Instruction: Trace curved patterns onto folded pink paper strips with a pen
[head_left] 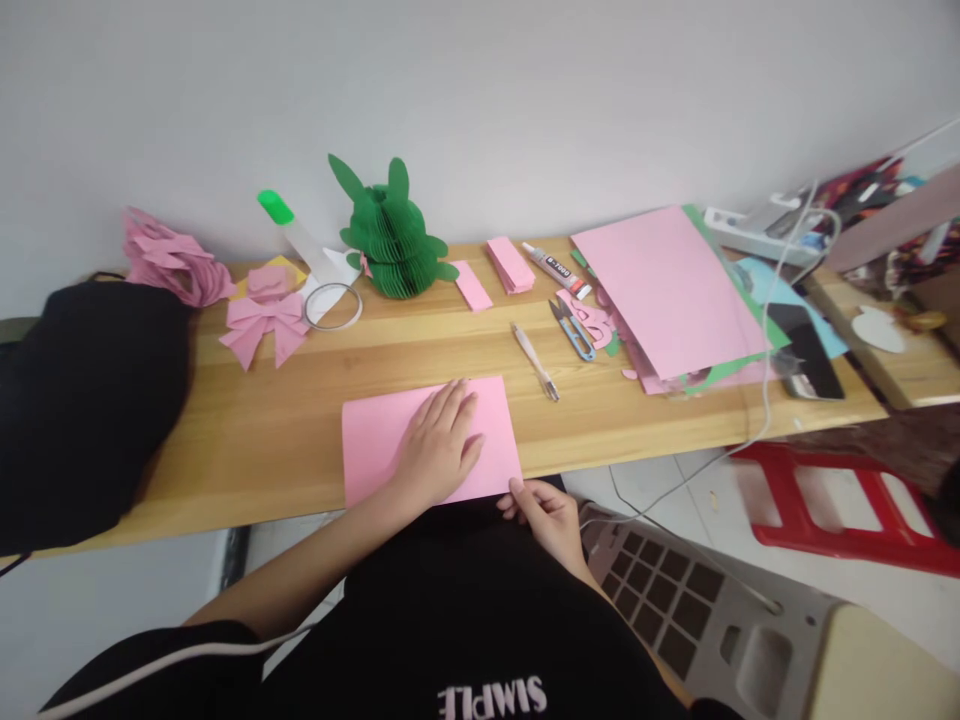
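Observation:
A folded sheet of pink paper (375,440) lies at the table's front edge, close to my body. My left hand (439,445) rests flat on top of it, fingers stretched out and pointing away from me. At the sheet's near right corner, my right hand (551,515) pinches the paper between thumb and fingers. A white pen (535,362) lies a little beyond the sheet. Blue-handled thread snips (574,332) sit to the right of the pen, beside pink paper scraps (596,325).
Along the wall stand a green honeycomb paper figure (394,240), a glue tube (556,270) and pink paper strips (511,265). Pink bows (266,325) and a tape roll (334,306) lie left. Large pink sheets (675,290), a phone (806,350) and a white cable (766,350) are right.

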